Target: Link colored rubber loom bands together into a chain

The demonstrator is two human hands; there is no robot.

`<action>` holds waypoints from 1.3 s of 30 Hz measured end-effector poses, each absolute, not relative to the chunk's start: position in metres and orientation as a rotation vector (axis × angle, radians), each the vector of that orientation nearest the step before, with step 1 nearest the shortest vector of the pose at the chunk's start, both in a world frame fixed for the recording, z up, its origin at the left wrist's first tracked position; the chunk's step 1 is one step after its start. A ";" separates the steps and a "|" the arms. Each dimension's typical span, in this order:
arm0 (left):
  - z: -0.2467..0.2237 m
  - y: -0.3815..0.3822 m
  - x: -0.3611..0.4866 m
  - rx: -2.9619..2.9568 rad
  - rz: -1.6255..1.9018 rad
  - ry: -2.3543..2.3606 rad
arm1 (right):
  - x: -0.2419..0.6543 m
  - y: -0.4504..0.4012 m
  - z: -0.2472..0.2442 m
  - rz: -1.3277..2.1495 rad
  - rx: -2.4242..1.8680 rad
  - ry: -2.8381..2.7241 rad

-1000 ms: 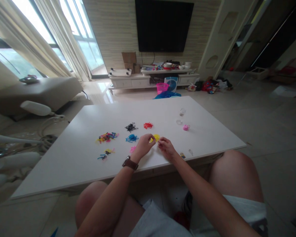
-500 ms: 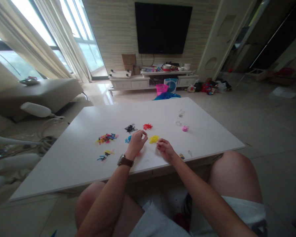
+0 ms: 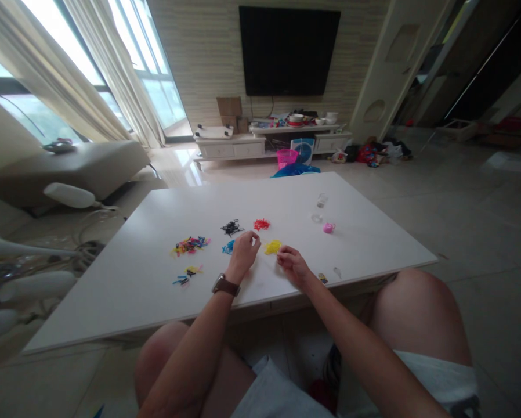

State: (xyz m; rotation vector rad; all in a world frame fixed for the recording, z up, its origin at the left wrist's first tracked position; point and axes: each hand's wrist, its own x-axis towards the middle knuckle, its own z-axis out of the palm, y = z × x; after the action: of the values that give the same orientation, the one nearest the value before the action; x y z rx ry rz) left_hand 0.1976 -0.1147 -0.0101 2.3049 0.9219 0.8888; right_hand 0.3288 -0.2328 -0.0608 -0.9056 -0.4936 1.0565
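My left hand [image 3: 245,254], with a brown-strapped watch [image 3: 225,285] on its wrist, is closed in a pinch above the table. It partly covers a pile of blue bands [image 3: 228,247]. My right hand [image 3: 294,266] is pinched too, just right of a pile of yellow bands [image 3: 272,247]. Whatever sits between the fingertips of either hand is too small to make out. Beyond the hands lie a pile of black bands [image 3: 231,227], some showing as loops, and a pile of red bands [image 3: 261,224].
Left on the white table [image 3: 156,220] are a mixed-colour pile [image 3: 191,245] and a smaller cluster [image 3: 188,276]. To the right are a pink object [image 3: 329,228], a clear container [image 3: 322,200], a clear ring [image 3: 317,218], a small yellow-dark figure [image 3: 322,278] and a clear piece [image 3: 337,272].
The view has shifted slightly, moving everything a little rightward in the picture. Both hands keep nearly the same places and stay pinched. The piles look unchanged.
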 end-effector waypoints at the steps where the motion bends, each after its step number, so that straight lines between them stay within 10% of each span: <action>1: -0.011 -0.116 0.198 2.305 0.887 0.919 | 0.329 -0.233 -0.061 1.059 -0.904 -0.493; 39: -0.010 -0.124 0.202 2.180 0.869 1.020 | 0.327 -0.233 -0.058 1.113 -0.874 -0.485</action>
State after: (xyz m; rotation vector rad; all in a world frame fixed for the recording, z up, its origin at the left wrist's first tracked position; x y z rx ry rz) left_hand 0.2024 -0.1243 -0.0095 2.1803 1.0201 0.8690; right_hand 0.3272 -0.2333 -0.0576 -0.8742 -0.4851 1.1127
